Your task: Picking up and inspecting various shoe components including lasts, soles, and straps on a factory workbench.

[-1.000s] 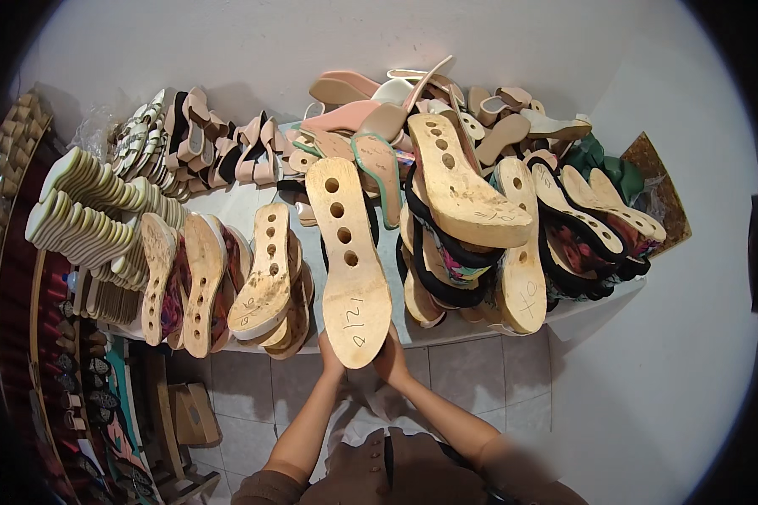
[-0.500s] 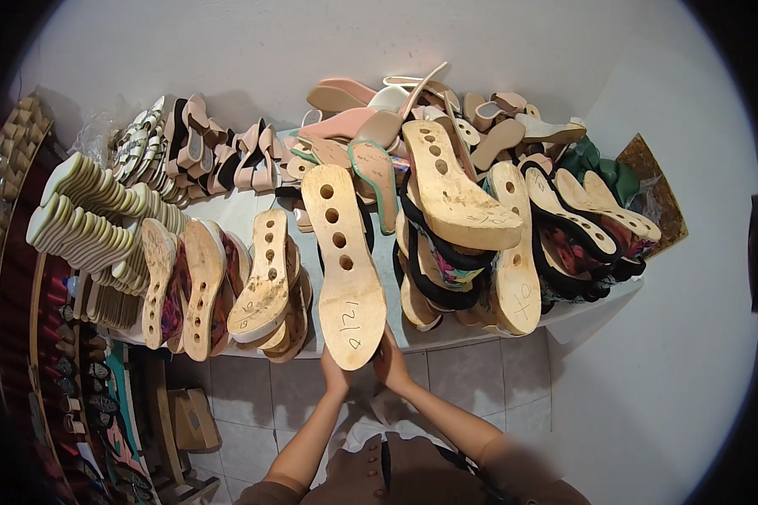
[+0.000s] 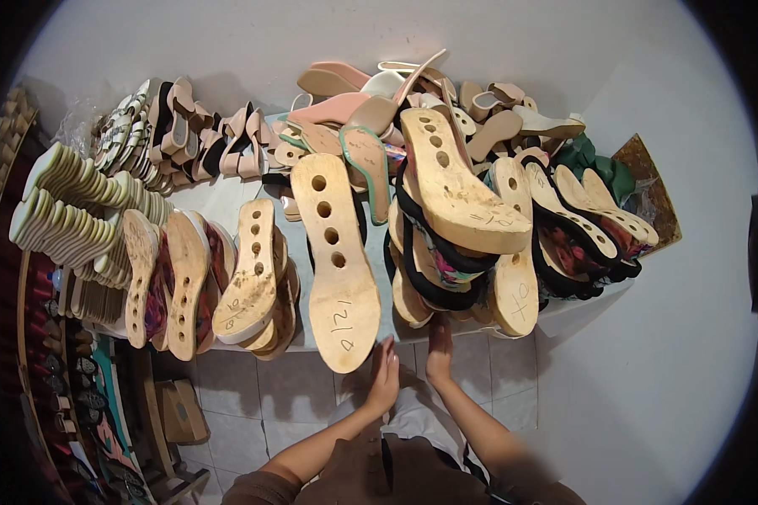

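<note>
My left hand (image 3: 385, 379) is upright at the table's front edge, fingers stretched and nothing in it. Just left of it stands a pale wooden shoe last (image 3: 338, 278) with a row of holes and handwriting, on a stack whose lower part it mostly hides. To the right, my right hand (image 3: 439, 352) is also flat, its fingertips at the table edge below a stack of black-trimmed floral wedge sandals (image 3: 446, 273). Whether the fingertips touch that stack I cannot tell. A large wooden last (image 3: 451, 189) lies tilted on top of the stack.
More lasts and sandals (image 3: 189, 286) stand along the table's left front. Cream soles (image 3: 63, 223) are stacked at far left. Pink and beige sandals (image 3: 337, 109) pile up at the back. A brown box (image 3: 181, 412) is on the tiled floor; a wooden board (image 3: 653, 189) leans right.
Both hands have left the middle stack with the wooden last and moved right. The right hand is now by the floral sandal stack. The view has shifted slightly.
</note>
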The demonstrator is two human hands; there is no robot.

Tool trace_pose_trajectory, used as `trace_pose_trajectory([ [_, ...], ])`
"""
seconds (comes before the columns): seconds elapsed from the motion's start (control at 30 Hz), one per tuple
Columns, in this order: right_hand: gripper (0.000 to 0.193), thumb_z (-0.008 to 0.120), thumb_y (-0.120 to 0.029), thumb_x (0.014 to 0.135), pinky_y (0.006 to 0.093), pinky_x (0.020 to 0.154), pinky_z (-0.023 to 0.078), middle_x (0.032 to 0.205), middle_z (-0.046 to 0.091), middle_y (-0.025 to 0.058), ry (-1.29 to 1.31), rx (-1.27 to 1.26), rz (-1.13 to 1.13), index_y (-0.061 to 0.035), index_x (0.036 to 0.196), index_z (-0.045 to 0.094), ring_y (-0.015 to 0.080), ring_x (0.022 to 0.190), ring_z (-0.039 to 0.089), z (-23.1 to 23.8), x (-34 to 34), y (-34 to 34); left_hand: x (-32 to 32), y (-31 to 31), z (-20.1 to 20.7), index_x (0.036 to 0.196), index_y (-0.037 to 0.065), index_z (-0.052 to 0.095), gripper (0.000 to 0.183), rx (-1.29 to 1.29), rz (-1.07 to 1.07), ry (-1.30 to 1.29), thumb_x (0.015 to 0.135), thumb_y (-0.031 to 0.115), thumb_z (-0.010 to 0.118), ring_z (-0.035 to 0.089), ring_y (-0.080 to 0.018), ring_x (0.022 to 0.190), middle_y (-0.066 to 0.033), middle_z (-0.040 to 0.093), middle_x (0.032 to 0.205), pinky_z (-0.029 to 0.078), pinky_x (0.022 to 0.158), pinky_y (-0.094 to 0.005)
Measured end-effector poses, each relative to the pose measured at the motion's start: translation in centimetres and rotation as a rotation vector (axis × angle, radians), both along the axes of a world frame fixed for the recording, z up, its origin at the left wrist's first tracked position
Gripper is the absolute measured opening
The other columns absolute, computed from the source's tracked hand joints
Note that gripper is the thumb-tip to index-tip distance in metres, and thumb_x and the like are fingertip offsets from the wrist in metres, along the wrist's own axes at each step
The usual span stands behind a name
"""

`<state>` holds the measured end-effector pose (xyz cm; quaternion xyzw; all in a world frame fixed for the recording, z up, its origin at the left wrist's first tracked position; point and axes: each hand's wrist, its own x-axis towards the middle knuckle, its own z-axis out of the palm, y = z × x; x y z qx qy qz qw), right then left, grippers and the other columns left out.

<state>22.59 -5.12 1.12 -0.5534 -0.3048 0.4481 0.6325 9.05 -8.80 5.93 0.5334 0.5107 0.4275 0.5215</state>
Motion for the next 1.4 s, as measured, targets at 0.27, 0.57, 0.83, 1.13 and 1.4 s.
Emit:
trace_pose_trajectory([
  [0.27, 0.038, 0.036, -0.007, 0.089, 0.0371, 0.100, 0.029, 0.127, 0.043, 0.0200, -0.819, -0.130, 0.316, 0.0030, 0.125, 0.039, 0.0324, 0.120, 0.039, -7.5, 2.7, 4.6, 4.4, 6.7, -4.3, 0.132, 0.001, 0.032, 0.050, -0.157, 0.156, -0.390, 0.096, 0.034, 0.026, 0.038, -0.0204, 0.121, -0.0121, 0.039, 0.132, 0.028, 0.101, -0.0304],
  [0.57, 0.039, 0.042, 0.003, 0.085, 0.0363, 0.101, 0.029, 0.129, 0.041, 0.0193, -0.596, -0.021, 0.430, 0.0029, 0.124, 0.040, 0.0278, 0.120, 0.039, -0.9, 1.1, 4.8, 4.8, 8.5, -3.9, 0.130, 0.002, 0.037, 0.058, -0.254, 0.336, -0.612, 0.095, 0.047, 0.024, 0.043, -0.0179, 0.118, -0.0086, 0.046, 0.128, 0.030, 0.101, -0.0301],
  [0.83, 0.036, 0.035, -0.013, 0.091, 0.0362, 0.100, 0.028, 0.122, 0.046, 0.0198, -0.607, 0.074, 0.231, 0.0023, 0.122, 0.043, 0.0292, 0.116, 0.042, -13.3, 2.0, 4.6, 6.9, 8.8, -2.9, 0.129, 0.004, 0.038, 0.056, -0.311, 0.349, -0.669, 0.095, 0.047, 0.026, 0.045, -0.0188, 0.117, -0.0082, 0.046, 0.128, 0.032, 0.100, -0.0309],
  [1.13, 0.037, 0.037, -0.010, 0.088, 0.0370, 0.099, 0.030, 0.123, 0.046, 0.0211, -0.466, 0.170, 0.408, 0.0027, 0.123, 0.042, 0.0333, 0.117, 0.042, -0.9, 0.4, 3.2, 5.0, 6.5, -2.7, 0.131, 0.005, 0.036, 0.055, -0.269, 0.393, -0.738, 0.095, 0.045, 0.026, 0.043, -0.0190, 0.119, -0.0078, 0.043, 0.131, 0.032, 0.101, -0.0310],
  [1.4, 0.035, 0.037, -0.007, 0.087, 0.0381, 0.095, 0.033, 0.118, 0.050, 0.0209, -0.108, 0.154, 0.342, 0.0026, 0.119, 0.045, 0.0336, 0.113, 0.045, -0.8, -0.9, 3.0, 4.2, 5.8, -2.4, 0.131, 0.004, 0.036, 0.055, -0.323, 0.401, -0.742, 0.095, 0.045, 0.028, 0.041, -0.0183, 0.121, -0.0077, 0.043, 0.131, 0.029, 0.103, -0.0303],
])
